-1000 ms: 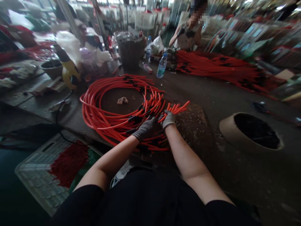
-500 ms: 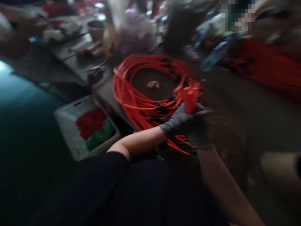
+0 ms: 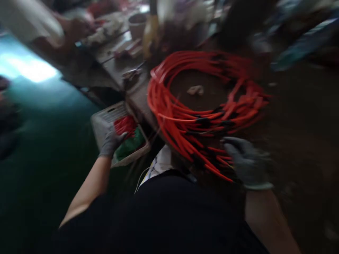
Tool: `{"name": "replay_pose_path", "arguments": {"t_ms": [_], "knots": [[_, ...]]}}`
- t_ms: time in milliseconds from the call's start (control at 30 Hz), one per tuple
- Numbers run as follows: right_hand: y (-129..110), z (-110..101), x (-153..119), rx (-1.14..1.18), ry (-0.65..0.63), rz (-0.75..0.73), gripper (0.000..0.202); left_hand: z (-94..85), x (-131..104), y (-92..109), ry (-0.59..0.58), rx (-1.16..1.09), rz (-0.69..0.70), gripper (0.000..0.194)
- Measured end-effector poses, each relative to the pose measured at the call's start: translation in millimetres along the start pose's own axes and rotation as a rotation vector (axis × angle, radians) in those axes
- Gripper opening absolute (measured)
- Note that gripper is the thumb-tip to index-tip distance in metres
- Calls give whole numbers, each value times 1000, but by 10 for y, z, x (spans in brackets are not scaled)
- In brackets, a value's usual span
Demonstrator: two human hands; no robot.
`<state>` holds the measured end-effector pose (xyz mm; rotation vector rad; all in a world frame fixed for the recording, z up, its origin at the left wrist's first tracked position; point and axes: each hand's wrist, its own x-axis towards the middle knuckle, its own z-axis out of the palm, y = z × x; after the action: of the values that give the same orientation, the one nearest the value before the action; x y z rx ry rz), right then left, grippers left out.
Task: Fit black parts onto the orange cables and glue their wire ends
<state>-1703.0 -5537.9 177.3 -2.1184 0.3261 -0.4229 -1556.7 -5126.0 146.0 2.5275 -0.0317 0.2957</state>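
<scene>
A coil of red tubes (image 3: 156, 91) lies ahead of and between a person's separated, gloved hands, near the right hand (image 3: 243, 162). The left hand (image 3: 109, 141) reaches into a pale crate (image 3: 99, 123), at red pieces (image 3: 124, 124); neither hand's grip can be told. Lifting pieces would likely call for closed fingers.

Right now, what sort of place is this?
Likely a workshop or factory floor: a big coil of red tubes on a worktable, a crate beside it, and a gloved right hand.
</scene>
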Motion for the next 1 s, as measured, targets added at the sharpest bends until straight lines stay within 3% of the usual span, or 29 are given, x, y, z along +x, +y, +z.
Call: {"name": "replay_pose_path", "arguments": {"t_ms": [67,133,167,200,267,300,367,400,467,567,667,767,867,933,1000], "knots": [[162,54,-39,-306,-100,18,20,229,87,170,158,-126,72,41],[268,116,-55,-517,-194,52,21,544,110,702,225,-201,228,31],[294,135,-53,-573,-231,47,21,703,88,1063,109,-205,384,26],[304,143,-44,-595,-266,51,20,856,49,1451,-80,-167,570,24],[299,121,-4,-539,-297,106,19,1129,-40,2181,-439,75,891,27],[296,96,29,-469,-271,154,17,1242,-74,2468,-563,245,946,33],[308,35,112,-292,-137,222,12,1403,-94,2810,-622,346,966,40],[326,4,155,-203,-51,229,12,1447,-82,2861,-623,371,960,42],[386,-54,231,-53,81,218,12,1468,-27,2771,-590,326,934,43],[500,-143,280,65,161,225,14,1405,52,2407,-585,10,763,32],[605,-239,223,104,197,180,30,1296,80,2136,-634,-198,619,18],[680,-277,43,-33,35,27,35,1100,113,2122,-626,-237,641,27],[732,-206,-192,-344,-198,-107,34,827,118,2280,-451,-370,704,30],[762,-137,-310,-462,-232,-128,38,722,30,2407,-390,-429,765,29],[785,-104,-376,-501,-200,-117,40,768,-149,2515,-479,-392,828,27]]}}
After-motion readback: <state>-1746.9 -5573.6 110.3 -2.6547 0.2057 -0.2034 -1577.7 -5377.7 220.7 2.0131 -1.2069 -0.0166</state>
